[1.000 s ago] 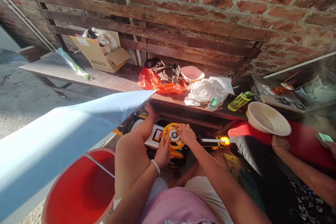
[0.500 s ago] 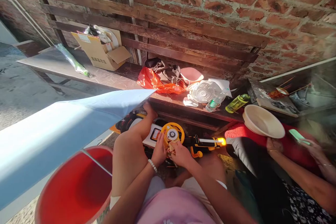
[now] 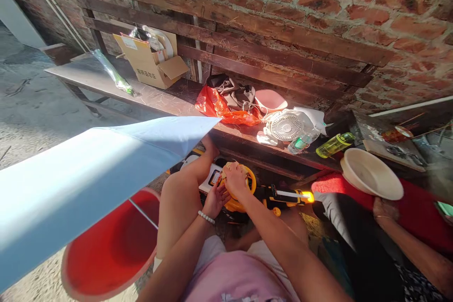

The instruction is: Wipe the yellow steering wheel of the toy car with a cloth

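Observation:
My left hand [image 3: 215, 200], with a beaded bracelet [image 3: 206, 217] at its wrist, is palm up with its fingers spread, just below my right hand. My right hand [image 3: 236, 180] is closed with its back toward me, over the left part of a toy's yellow steering wheel [image 3: 253, 180]. A bit of something tan and crumpled shows at its fingers; its kind I cannot make out. The ride-on toy's white panel [image 3: 204, 183] lies left of the wheel. Beneath my hands the toy's lower part is in shadow.
A blue umbrella-like sheet [image 3: 106, 170] covers the left, above a red bucket [image 3: 116, 245]. On the bench [image 3: 155, 104] are a cardboard box [image 3: 145, 63], red plastic bag [image 3: 219, 108], fan [image 3: 286, 126] and bottles. At right, another person's hand [image 3: 385, 210] touches a beige basin [image 3: 371, 174].
My hands have parted: the right has moved up and over the wheel, while the left has turned palm up and opened. The view has shifted, so the scene sits further right.

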The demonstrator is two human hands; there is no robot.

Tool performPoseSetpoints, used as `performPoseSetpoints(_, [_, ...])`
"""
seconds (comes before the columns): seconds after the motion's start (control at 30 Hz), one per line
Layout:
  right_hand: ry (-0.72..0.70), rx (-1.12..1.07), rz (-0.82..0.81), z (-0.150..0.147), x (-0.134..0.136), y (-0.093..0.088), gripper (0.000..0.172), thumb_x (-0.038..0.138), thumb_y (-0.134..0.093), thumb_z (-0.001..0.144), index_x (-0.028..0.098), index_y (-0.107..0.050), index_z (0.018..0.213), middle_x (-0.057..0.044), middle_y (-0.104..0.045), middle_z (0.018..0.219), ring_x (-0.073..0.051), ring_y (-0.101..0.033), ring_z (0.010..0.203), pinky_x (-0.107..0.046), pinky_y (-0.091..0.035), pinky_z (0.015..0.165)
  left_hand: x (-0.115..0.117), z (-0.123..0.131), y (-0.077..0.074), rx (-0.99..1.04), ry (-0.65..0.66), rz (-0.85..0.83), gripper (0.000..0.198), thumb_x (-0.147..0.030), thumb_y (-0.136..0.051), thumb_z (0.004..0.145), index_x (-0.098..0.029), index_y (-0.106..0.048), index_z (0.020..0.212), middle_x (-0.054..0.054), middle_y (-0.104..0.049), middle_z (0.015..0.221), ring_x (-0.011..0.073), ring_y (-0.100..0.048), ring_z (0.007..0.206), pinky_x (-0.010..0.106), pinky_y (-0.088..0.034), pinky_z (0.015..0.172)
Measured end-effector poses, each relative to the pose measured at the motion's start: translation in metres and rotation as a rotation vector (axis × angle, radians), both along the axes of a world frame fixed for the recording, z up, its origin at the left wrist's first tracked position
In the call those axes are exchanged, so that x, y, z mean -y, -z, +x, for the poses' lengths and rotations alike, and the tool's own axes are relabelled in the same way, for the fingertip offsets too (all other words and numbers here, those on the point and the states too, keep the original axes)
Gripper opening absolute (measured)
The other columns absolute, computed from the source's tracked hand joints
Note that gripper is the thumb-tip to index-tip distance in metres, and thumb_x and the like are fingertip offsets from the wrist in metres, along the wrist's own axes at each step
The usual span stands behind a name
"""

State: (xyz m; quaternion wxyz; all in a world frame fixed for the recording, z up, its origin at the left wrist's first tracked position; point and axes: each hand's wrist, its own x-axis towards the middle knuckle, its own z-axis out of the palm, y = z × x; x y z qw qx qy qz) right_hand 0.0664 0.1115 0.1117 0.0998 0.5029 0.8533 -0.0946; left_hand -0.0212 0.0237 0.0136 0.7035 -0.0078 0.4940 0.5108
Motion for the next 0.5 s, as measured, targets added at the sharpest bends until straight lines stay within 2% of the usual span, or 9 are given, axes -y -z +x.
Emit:
performPoseSetpoints(0.17, [-0.131,-0.017,-0.049,0.033,0.041,0.009,0.048,0.025,-0.055,0.1,0.028,-0.064,0.147,-0.014,-0.059,0.151,-0.033,-0.055,0.13,-0.047,-0.046,0.108,-0.001,0.0,0.008,-0.007,0.017,0.061,0.062,-0.061,-0.03,0.108,-0.018,-0.068,0.132,0.014,-0.081,0.115,0.0293,-0.078,0.109,0.049,-0.062,0.1])
performPoseSetpoints(0.27, [-0.129,-0.016,-0.069,0.062,0.06,0.013,0.049,0.022,-0.054,0.1,0.027,-0.064,0.148,-0.015,-0.059,0.15,-0.033,-0.055,0.128,-0.047,-0.046,0.108,-0.001,0.002,0.008,-0.014,0.027,0.066,0.061,-0.063,-0.035,0.107,-0.017,-0.068,0.132,0.015,-0.08,0.12,0.0275,-0.078,0.108,0.042,-0.063,0.095])
performPoseSetpoints(0.33, [-0.116,-0.01,-0.072,0.081,0.067,0.014,0.05,0.02,-0.056,0.098,0.025,-0.064,0.147,-0.015,-0.059,0.149,-0.033,-0.055,0.129,-0.046,-0.046,0.109,0.0,0.003,0.007,-0.072,0.04,0.071,0.057,-0.058,-0.039,0.107,-0.018,-0.064,0.139,0.014,-0.077,0.13,0.0259,-0.077,0.111,0.041,-0.061,0.099])
performPoseSetpoints(0.43, [-0.077,0.011,-0.075,0.104,0.067,0.011,0.05,0.018,-0.058,0.096,0.026,-0.066,0.145,-0.014,-0.061,0.146,-0.032,-0.055,0.128,-0.042,-0.047,0.106,0.004,0.006,0.003,-0.321,0.077,0.13,0.058,-0.049,-0.042,0.106,-0.024,-0.051,0.158,0.013,-0.065,0.154,0.0286,-0.069,0.131,0.049,-0.055,0.113])
performPoseSetpoints(0.5, [-0.048,0.047,-0.082,0.113,0.06,0.006,0.046,0.019,-0.059,0.096,0.027,-0.068,0.14,-0.013,-0.062,0.143,-0.031,-0.057,0.125,-0.04,-0.047,0.104,0.008,0.009,0.004,-0.618,0.136,0.235,0.062,-0.044,-0.051,0.103,-0.025,-0.049,0.161,0.013,-0.052,0.168,0.0327,-0.053,0.152,0.056,-0.043,0.125])
